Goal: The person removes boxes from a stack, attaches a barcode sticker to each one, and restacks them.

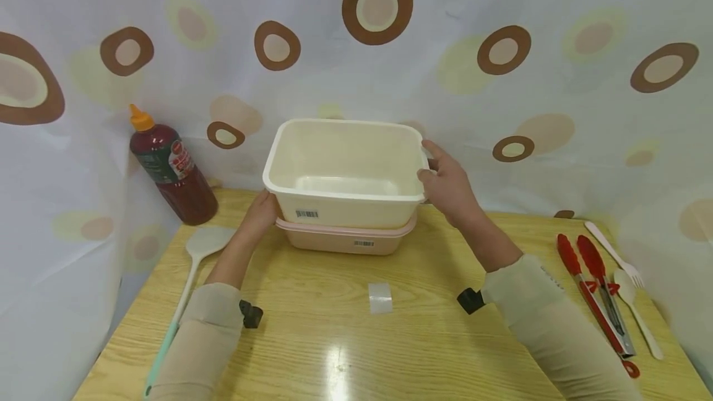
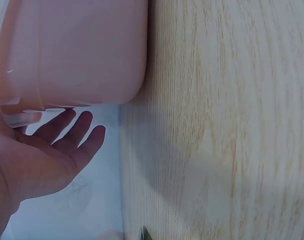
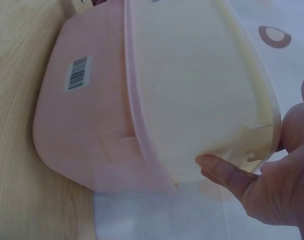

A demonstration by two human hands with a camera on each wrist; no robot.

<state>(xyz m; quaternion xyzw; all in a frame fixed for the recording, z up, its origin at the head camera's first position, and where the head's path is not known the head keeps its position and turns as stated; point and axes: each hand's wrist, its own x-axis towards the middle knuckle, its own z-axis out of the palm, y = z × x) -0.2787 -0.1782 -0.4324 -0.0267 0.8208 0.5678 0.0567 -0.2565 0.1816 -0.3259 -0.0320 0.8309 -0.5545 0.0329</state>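
A cream plastic basin [image 1: 348, 206] sits nested in a pink plastic basin [image 1: 342, 240] near the table's far edge. The cream basin's wall shows well above the pink rim in the right wrist view. My right hand [image 1: 450, 187] grips the cream basin at its right end, one digit against the outer wall and the rest round the rim. At the left end, my left hand [image 1: 260, 214] holds the pink basin by its rim. In the left wrist view three fingers [image 2: 74, 132] extend below that rim; the thumb is hidden.
A red sauce bottle [image 1: 172, 172] stands at the back left, beside a long-handled white turner [image 1: 192, 265]. Red-tipped tongs [image 1: 598, 289], a white fork [image 1: 613, 251] and a white spoon [image 1: 635, 308] lie on the right. A patterned curtain [image 1: 334, 85] hangs behind the table.
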